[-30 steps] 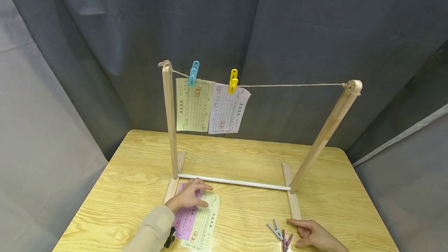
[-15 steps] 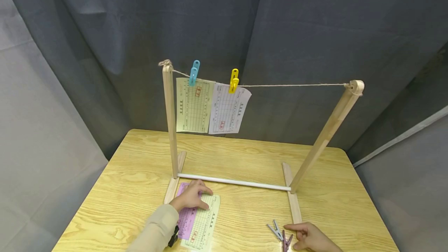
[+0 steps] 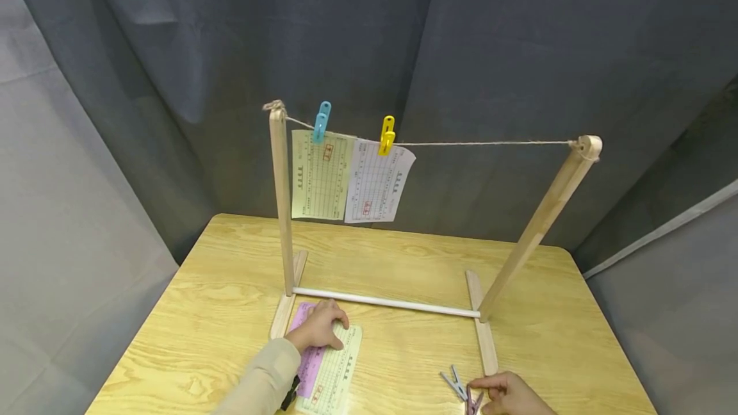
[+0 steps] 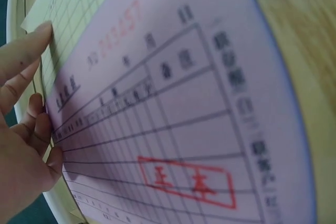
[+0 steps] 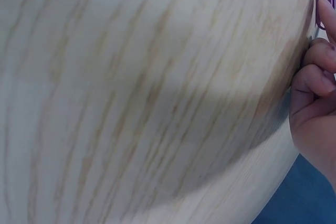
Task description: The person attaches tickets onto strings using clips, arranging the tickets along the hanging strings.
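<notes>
My left hand [image 3: 319,328] rests on two printed paper slips on the table, its thumb and index finger bent with a gap between them. It covers the upper part of the purple slip [image 3: 311,364] and reaches over the top of the pale green slip [image 3: 334,376]. In the left wrist view, fingertips touch the green paper, and other fingers curl at the purple slip's edge. At lower right, my right hand [image 3: 510,392] has its index fingertip at a purple clothespin [image 3: 473,402], the thumb apart below. Beside that lies a grey-blue clothespin [image 3: 455,383].
A wooden frame with a right post [image 3: 539,226] and left post [image 3: 281,203] carries a string [image 3: 484,143]. From it hang a green slip [image 3: 319,178] under a blue clip [image 3: 321,122] and a white slip [image 3: 377,184] under a yellow clip [image 3: 387,135]. A white rod [image 3: 386,301] joins the feet.
My right hand has moved left and slightly down, its index finger coming to the purple clothespin. My left hand has shifted slightly right over the slips, its index finger bending more.
</notes>
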Action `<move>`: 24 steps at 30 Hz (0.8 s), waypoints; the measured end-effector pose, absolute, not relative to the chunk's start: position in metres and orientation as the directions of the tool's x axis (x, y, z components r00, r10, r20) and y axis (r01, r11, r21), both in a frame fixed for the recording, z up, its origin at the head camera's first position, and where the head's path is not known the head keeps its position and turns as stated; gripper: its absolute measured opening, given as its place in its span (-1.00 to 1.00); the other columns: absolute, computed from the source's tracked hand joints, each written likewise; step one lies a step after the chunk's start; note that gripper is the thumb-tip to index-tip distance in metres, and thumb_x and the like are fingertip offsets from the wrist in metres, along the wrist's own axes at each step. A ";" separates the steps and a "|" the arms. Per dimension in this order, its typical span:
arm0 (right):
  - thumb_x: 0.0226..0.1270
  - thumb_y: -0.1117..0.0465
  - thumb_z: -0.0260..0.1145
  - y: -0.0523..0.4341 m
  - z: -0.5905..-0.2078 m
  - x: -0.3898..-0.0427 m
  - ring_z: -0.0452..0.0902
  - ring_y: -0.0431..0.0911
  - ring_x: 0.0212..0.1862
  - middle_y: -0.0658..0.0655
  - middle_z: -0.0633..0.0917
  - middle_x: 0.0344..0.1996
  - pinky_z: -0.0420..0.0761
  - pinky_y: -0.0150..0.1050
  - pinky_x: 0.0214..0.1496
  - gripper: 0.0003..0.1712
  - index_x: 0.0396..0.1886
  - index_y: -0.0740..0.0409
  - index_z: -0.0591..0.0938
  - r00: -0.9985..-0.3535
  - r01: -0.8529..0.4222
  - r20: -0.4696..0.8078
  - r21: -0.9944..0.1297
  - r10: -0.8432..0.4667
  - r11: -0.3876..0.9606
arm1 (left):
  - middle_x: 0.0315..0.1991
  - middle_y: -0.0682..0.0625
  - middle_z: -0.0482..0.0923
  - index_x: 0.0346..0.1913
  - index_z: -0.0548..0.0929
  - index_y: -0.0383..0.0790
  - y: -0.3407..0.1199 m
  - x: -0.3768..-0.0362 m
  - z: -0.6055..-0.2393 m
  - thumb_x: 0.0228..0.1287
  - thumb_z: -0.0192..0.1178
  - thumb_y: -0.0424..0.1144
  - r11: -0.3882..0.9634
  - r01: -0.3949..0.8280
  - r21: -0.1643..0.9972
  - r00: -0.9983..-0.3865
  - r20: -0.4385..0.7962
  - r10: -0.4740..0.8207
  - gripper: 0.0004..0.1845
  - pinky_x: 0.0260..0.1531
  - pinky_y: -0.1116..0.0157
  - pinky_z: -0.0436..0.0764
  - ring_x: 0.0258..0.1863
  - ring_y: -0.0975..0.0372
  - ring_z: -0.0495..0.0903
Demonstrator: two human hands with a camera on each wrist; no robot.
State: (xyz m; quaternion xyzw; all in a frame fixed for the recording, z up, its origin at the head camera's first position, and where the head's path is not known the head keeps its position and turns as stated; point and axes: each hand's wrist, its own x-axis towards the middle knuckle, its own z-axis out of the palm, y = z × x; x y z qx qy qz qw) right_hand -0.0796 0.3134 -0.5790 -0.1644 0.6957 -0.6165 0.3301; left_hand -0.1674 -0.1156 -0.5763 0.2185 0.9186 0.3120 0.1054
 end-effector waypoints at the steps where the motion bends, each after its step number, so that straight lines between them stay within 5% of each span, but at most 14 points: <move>1: 0.05 0.51 0.21 0.313 -0.580 -0.079 0.14 -0.40 -0.66 -0.19 0.29 -0.72 0.22 -0.55 -0.61 -0.50 0.03 0.65 0.36 -0.725 0.194 -0.259 -0.966 -0.638 0.171 | -0.34 0.15 0.29 -0.46 0.59 -0.03 -0.115 -0.166 -0.577 -0.40 0.49 -0.24 0.708 0.340 0.619 -0.882 -0.053 0.469 -0.67 -0.18 0.14 0.18 -0.25 0.22 0.24; 6: 0.03 0.55 0.13 0.315 -0.588 -0.076 0.20 -0.41 -0.64 -0.19 0.36 -0.70 0.20 -0.56 -0.61 -0.63 -0.09 0.58 0.51 -0.727 0.222 -0.248 -0.967 -0.640 0.124 | -0.38 0.18 0.28 -0.55 0.57 -0.03 -0.114 -0.163 -0.579 -0.36 0.49 -0.26 0.705 0.342 0.621 -0.873 -0.067 0.482 -0.72 -0.25 0.21 0.16 -0.29 0.25 0.23; 12: 0.07 0.55 0.13 0.315 -0.598 -0.078 0.22 -0.46 -0.62 -0.15 0.36 -0.75 0.06 -0.49 -0.74 -0.83 -0.33 0.50 0.60 -0.740 -0.001 -0.072 -0.994 -0.668 0.108 | -0.31 0.16 0.34 -0.30 0.59 -0.02 -0.113 -0.163 -0.578 -0.34 0.49 -0.23 0.724 0.371 0.582 -0.867 -0.064 0.495 -0.60 -0.25 0.22 0.19 -0.23 0.24 0.26; 19: 0.10 0.52 0.13 0.317 -0.599 -0.082 0.34 -0.46 -0.57 -0.27 0.53 -0.59 0.30 -0.60 -0.60 -0.90 -0.41 0.55 0.54 -0.711 -0.012 -0.049 -0.997 -0.702 0.081 | -0.14 0.09 0.37 -0.05 0.55 -0.09 -0.109 -0.166 -0.572 -0.28 0.47 -0.16 0.742 0.396 0.541 -0.860 -0.066 0.507 -0.42 -0.17 0.18 0.25 -0.15 0.19 0.26; 24: 0.05 0.64 0.09 0.323 -0.605 -0.087 0.46 -0.39 -0.40 -0.07 0.61 -0.49 0.46 -0.52 -0.45 -0.82 -0.39 0.44 0.56 -0.662 -0.146 0.127 -0.989 -0.739 -0.039 | -0.22 0.12 0.32 -0.15 0.57 -0.06 -0.107 -0.170 -0.572 -0.28 0.48 -0.14 0.751 0.425 0.505 -0.858 -0.039 0.512 -0.50 -0.20 0.22 0.24 -0.22 0.25 0.21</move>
